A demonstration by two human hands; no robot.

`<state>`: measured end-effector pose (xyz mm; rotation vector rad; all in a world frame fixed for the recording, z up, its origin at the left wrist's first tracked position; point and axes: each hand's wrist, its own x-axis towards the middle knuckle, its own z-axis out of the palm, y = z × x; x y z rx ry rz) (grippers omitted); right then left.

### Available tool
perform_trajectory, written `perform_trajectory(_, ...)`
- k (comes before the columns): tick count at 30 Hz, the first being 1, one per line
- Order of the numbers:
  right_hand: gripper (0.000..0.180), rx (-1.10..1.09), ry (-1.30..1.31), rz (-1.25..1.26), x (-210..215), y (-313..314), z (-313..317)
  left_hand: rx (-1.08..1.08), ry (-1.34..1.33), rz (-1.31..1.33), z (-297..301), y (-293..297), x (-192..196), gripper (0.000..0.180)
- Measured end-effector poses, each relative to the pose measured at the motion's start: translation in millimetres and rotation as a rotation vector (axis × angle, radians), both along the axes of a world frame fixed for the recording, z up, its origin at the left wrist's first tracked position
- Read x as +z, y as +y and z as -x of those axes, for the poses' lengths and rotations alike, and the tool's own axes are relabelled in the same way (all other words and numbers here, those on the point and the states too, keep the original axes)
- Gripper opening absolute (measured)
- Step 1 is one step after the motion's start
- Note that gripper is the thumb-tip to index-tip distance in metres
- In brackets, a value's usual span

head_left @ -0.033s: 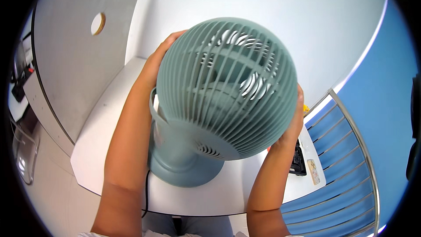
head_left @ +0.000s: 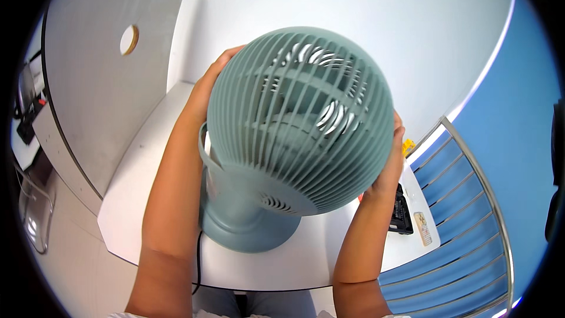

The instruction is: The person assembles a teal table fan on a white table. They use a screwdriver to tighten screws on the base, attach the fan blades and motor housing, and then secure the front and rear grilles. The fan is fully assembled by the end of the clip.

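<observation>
A grey-green desk fan [head_left: 303, 126] with a round slatted cage stands on a round base [head_left: 250, 232] on the white table. The cage tilts toward the right. My left hand [head_left: 219, 72] clasps the upper left of the cage, its fingertips hidden behind the curve. From the other side, my right hand [head_left: 388, 162] presses on the right of the cage, its fingers partly covered by the slats. A looped strap or handle [head_left: 206, 148] shows on the fan's left, near my left forearm. A black cord [head_left: 199, 262] runs over the table's front edge.
The white table [head_left: 138, 200] meets a grey partition [head_left: 103, 100] with a round hole. At the right lie an open black case [head_left: 401, 215], a small beige strip-shaped item [head_left: 422, 228] and a yellow object [head_left: 408, 146]. A curved metal rail [head_left: 491, 200] stands beside the blue wall.
The fan's cage has shifted slightly left and down in the view, with both hands still on it. More of my right hand's fingers show at the cage's right edge.
</observation>
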<state>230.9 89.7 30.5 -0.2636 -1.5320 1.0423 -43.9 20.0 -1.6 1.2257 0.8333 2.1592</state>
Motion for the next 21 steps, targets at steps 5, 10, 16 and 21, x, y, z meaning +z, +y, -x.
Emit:
perform_trajectory(5, 0.086, 0.070, 0.051, -0.061, -1.3, -0.2, 2.2, 0.107, 0.039, 0.049, 0.7, 2.8, -2.9, 0.052)
perform_trajectory(10, 0.075, 0.149, 0.077, -0.039, -1.8, 14.0, 0.2, 0.106, -0.022, 0.022, -4.4, 4.8, -4.7, 0.051)
perform_trajectory(16, 0.067, 0.194, 0.050, -0.017, -6.1, 29.7, -0.7, -0.029, 0.128, -0.026, 18.4, -16.3, -1.8, 0.050)
perform_trajectory(21, 0.063, 0.254, 0.003, 0.031, -0.8, 35.9, 2.1, -0.015, 0.323, -0.048, 19.3, -26.1, 60.9, 0.074)
